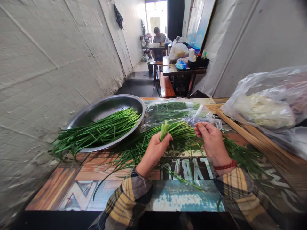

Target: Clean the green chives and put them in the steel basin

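My left hand (154,151) is closed around a small bunch of garlic chives (164,129), their pale cut ends pointing up. To the right, my right hand (214,142) has thumb and fingertips pinched together; whatever sits between them is too small to make out. Behind both hands lies a loose pile of chives (181,130), stems toward the right. A wide metal bowl (111,101) at the left holds a heap of chives (107,127), with leaves hanging over its near rim. Loose leaves (242,153) are scattered by my right wrist.
Behind the pile, a clear plastic bag (170,108) holds more greens. Long wooden skewers (254,135) lie at the right beside a plastic bag of pale food (268,108). A white wall (48,64) borders the table's left. Farther back, a person (159,36) sits at another table.
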Demonstrator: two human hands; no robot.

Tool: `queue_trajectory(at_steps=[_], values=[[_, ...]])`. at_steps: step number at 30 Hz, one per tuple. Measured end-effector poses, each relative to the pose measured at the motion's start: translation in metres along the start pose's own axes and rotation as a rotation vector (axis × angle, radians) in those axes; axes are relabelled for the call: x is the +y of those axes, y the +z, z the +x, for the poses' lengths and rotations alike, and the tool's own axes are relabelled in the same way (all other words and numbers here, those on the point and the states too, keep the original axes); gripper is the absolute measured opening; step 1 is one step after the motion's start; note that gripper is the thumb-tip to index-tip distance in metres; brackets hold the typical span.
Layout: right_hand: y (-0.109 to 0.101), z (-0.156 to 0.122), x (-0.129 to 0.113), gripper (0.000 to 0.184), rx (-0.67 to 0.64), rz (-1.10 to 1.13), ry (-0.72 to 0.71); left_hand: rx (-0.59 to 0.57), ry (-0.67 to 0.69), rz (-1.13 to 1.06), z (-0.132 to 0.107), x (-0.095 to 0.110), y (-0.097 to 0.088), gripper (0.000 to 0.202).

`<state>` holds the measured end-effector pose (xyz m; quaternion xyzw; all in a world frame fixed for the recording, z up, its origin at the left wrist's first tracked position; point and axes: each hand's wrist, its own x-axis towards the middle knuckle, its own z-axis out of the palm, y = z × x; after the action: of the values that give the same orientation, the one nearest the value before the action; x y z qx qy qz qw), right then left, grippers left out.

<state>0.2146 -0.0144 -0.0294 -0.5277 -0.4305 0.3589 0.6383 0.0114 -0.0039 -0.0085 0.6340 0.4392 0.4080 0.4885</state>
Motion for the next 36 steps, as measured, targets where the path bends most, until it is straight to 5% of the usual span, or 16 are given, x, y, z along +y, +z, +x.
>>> queue_trajectory(at_steps=[4, 10, 12, 14, 17, 20, 25, 32, 36], values=[[-0.012, 0.01, 0.001, 0.027, 0.019, -0.071, -0.028, 0.179, 0.126, 0.19, -0.001, 0.009, -0.016, 0.029], [-0.02, 0.015, 0.006, 0.023, -0.084, -0.525, -0.245, 0.518, 0.44, 0.734, -0.007, 0.012, -0.032, 0.018], [-0.022, 0.017, 0.01, 0.022, -0.145, -0.662, -0.324, 0.506, 0.473, 0.823, -0.007, 0.006, -0.03, 0.018], [-0.024, 0.018, 0.015, 0.022, -0.247, -0.783, -0.384, 0.371, 0.425, 0.841, -0.006, 0.0, -0.022, 0.024], [-0.026, 0.019, 0.023, 0.02, -0.305, -0.963, -0.455, 0.109, 0.288, 0.73, -0.003, -0.007, -0.006, 0.022], [-0.027, 0.019, 0.027, 0.019, -0.261, -1.05, -0.487, -0.006, 0.208, 0.519, 0.0, -0.012, 0.005, 0.021], [-0.026, 0.021, 0.028, 0.014, -0.248, -0.999, -0.46, 0.057, 0.089, 0.286, 0.006, -0.017, 0.007, 0.026], [-0.016, 0.015, 0.011, 0.015, -0.197, -0.43, -0.215, 0.177, -0.016, -0.034, 0.005, -0.011, 0.003, 0.033], [-0.013, 0.01, 0.003, 0.021, -0.227, -0.32, -0.155, 0.233, -0.018, -0.18, 0.004, -0.007, 0.001, 0.033]])
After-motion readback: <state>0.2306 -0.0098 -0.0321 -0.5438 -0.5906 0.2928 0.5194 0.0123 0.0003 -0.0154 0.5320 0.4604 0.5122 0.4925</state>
